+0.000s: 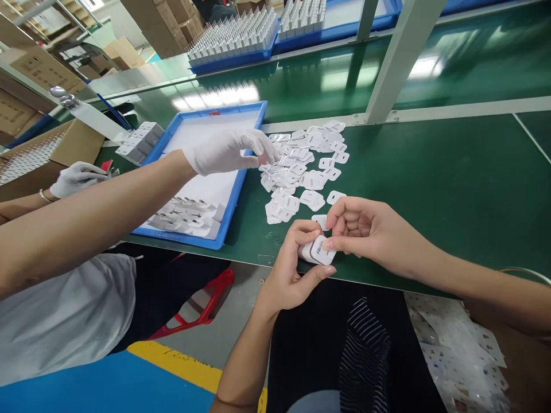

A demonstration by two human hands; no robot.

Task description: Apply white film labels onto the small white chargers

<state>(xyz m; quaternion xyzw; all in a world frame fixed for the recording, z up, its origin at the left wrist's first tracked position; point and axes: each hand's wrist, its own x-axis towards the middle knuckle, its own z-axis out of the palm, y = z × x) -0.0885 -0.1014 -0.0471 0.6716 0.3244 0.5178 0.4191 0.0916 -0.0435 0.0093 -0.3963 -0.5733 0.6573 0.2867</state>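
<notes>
My left hand is closed around a small white block with rounded edges, just over the near table edge. On its face is a white rounded-square tag with dark print. The thumb and finger of my right hand pinch the tag's upper right edge, while the other fingers curl inward. Whether the tag is stuck to the block I cannot tell. Just beyond my hands, a loose pile of similar white tags covers part of the green tabletop.
A co-worker's gloved hand reaches over the blue tray toward the pile; their other gloved hand is at far left. A metal post rises behind the table. Trays of white pronged pieces stand beyond. Clear plastic scraps lie at lower right.
</notes>
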